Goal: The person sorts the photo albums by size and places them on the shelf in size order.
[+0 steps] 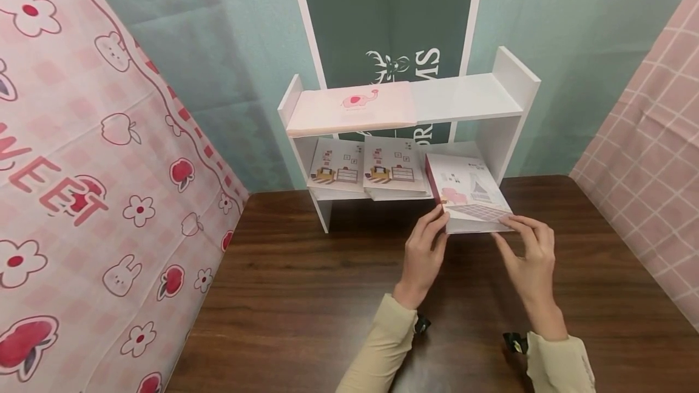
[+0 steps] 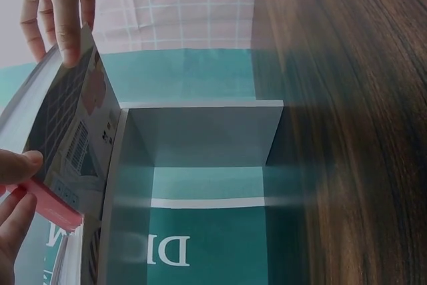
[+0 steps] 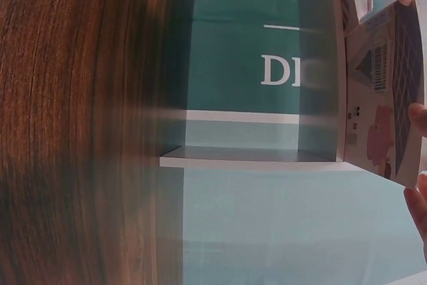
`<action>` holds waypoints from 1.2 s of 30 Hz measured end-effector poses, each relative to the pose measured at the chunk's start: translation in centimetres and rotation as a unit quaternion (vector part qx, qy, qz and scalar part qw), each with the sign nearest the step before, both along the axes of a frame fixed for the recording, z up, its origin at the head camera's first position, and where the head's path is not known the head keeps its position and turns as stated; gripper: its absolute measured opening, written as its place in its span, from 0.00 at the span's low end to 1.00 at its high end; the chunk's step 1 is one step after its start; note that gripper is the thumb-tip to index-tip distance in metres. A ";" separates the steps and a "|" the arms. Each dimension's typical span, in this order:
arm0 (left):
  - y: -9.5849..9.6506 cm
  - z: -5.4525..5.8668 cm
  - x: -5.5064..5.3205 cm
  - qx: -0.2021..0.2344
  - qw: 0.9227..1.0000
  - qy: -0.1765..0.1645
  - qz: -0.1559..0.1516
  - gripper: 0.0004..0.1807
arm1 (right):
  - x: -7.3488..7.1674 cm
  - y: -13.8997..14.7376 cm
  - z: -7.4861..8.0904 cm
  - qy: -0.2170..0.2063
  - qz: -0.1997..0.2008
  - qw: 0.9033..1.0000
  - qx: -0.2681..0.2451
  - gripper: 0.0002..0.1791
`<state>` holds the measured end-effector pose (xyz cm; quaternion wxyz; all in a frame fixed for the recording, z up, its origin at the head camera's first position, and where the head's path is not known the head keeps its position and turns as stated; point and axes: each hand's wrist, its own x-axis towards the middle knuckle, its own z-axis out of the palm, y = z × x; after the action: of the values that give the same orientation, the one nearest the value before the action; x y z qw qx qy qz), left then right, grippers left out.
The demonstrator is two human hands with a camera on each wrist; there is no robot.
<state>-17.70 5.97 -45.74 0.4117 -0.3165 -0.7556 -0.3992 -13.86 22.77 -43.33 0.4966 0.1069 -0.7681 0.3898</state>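
Note:
A thick book (image 1: 471,190) with a white illustrated cover and a pinkish-red spine lies on the right part of the middle shelf, its front end jutting out past the shelf edge. My left hand (image 1: 425,253) pinches its front left corner, by the spine. At the front right corner my right hand (image 1: 531,256) grips it, thumb below and fingers on the cover. In the left wrist view the book (image 2: 93,118) tilts off the shelf, pages and spine showing. The right wrist view shows its underside (image 3: 377,91) with a barcode.
The white shelf unit (image 1: 516,87) stands at the back of the wooden table (image 1: 262,296). Two similar illustrated book piles (image 1: 338,165) sit left of the held book. A pink elephant-print item (image 1: 355,105) lies on the top shelf. Patterned cloths (image 1: 125,199) hang at both sides.

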 end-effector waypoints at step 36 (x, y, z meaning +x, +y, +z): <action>-0.1 0.3 -0.9 -0.008 1.000 -0.007 0.022 0.23 | -2.4 1.3 -2.0 -0.010 -0.019 1.000 0.012 0.22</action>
<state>-18.61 5.82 -45.40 0.4123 -0.3004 -0.7687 -0.3859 -16.29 24.07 -45.33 0.4950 0.0945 -0.7796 0.3718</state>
